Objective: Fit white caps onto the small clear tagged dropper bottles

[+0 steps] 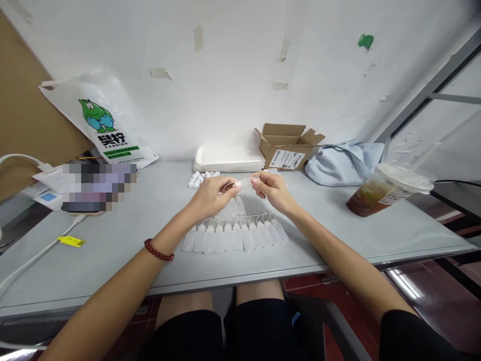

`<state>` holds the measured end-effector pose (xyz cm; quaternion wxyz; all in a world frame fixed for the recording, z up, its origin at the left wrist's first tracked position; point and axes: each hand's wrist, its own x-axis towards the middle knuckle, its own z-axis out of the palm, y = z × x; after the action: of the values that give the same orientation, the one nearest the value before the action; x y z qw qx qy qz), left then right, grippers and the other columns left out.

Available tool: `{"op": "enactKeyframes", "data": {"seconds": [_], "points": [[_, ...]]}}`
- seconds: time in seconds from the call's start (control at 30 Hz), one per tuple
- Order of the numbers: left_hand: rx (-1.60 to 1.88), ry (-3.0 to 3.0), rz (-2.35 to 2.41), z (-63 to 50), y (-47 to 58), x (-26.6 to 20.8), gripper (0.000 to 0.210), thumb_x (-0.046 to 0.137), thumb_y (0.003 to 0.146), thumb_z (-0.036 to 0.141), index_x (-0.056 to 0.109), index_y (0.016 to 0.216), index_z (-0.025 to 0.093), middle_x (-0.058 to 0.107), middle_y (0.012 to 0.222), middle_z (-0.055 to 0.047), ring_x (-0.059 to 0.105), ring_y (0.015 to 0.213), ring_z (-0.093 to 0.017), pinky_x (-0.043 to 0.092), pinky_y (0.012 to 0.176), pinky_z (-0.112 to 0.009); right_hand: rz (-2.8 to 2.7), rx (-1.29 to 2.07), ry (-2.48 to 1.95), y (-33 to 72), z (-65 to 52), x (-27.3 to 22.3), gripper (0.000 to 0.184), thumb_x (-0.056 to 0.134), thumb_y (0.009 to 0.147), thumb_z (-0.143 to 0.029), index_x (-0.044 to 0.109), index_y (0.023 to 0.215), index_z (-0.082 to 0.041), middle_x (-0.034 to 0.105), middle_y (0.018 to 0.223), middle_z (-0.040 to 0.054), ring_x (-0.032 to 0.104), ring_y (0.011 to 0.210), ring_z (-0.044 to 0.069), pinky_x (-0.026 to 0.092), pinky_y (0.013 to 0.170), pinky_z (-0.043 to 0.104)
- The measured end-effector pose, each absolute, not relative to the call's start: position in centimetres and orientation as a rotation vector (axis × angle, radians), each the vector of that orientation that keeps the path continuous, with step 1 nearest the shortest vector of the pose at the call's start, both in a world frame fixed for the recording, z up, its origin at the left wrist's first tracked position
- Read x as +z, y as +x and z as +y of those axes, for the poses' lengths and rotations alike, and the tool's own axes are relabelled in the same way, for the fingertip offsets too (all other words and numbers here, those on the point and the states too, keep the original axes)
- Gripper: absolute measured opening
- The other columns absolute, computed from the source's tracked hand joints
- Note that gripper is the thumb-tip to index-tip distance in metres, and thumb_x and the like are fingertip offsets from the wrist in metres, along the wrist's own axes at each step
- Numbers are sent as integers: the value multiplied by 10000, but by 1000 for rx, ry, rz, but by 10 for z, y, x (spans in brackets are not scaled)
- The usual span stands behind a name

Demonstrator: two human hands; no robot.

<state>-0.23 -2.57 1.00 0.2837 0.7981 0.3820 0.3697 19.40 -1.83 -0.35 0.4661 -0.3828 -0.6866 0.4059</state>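
Observation:
My left hand (221, 192) is closed in a pinch on one end of a small translucent plastic bottle (245, 182). At its other end, the thumb and fingers of my right hand (272, 188) pinch close together; whether they grip a cap or the bottle's tip is hidden. Below my hands lies a row of translucent squeeze bottles (228, 236) with thin white loops at their tops. A few more bottles (236, 206) lie just behind that row. Close to my left hand sits a pile of small white caps (196, 179).
Against the wall are a stack of white trays or envelopes (229, 159), an open cardboard box (283, 148) and a light blue cloth bundle (343, 163). A tilted drink cup (387, 190) stands right. Left are a plastic bag (99, 120), a blurred-out device (95, 188) and a cable (33, 258).

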Motion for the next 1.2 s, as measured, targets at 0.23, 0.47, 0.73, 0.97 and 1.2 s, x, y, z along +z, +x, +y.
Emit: {"op": "enactKeyframes", "data": {"seconds": [0.23,0.47,0.73,0.97,1.2], "points": [[791,2037,1038,-24,-1,10,375,397,922,412,614,770,147,670,775,-50,603,669,-144,472,635,-280,-1756,1003,-944,195,-15,-8,409,549,811,-555,556,765,-148,416,541,-50,379,488,76,307,501,240],[782,1885,1003,-25,1,8,317,462,895,397,565,726,149,650,716,-41,624,625,-145,497,630,-285,-1754,929,-991,193,-18,-6,458,523,807,-601,564,778,-146,375,539,-55,347,500,79,282,494,235],[931,2498,1207,-25,4,-1,215,418,911,318,521,796,168,589,745,-48,524,644,-178,386,594,-311,-1689,883,-1051,189,-20,-6,488,520,788,-625,446,606,-178,353,489,-59,317,469,71,263,481,239],[767,2054,1067,-26,3,4,390,379,935,431,587,749,159,632,707,-35,589,658,-157,451,637,-294,-1665,979,-909,189,-20,-4,410,539,811,-569,525,729,-167,431,534,-46,388,481,84,318,490,244],[810,1954,977,-31,2,11,373,465,900,424,602,687,150,633,663,-25,598,598,-132,462,595,-256,-1685,1043,-834,195,-20,-3,371,549,842,-501,541,708,-156,434,566,-39,405,489,74,338,487,238]]}}
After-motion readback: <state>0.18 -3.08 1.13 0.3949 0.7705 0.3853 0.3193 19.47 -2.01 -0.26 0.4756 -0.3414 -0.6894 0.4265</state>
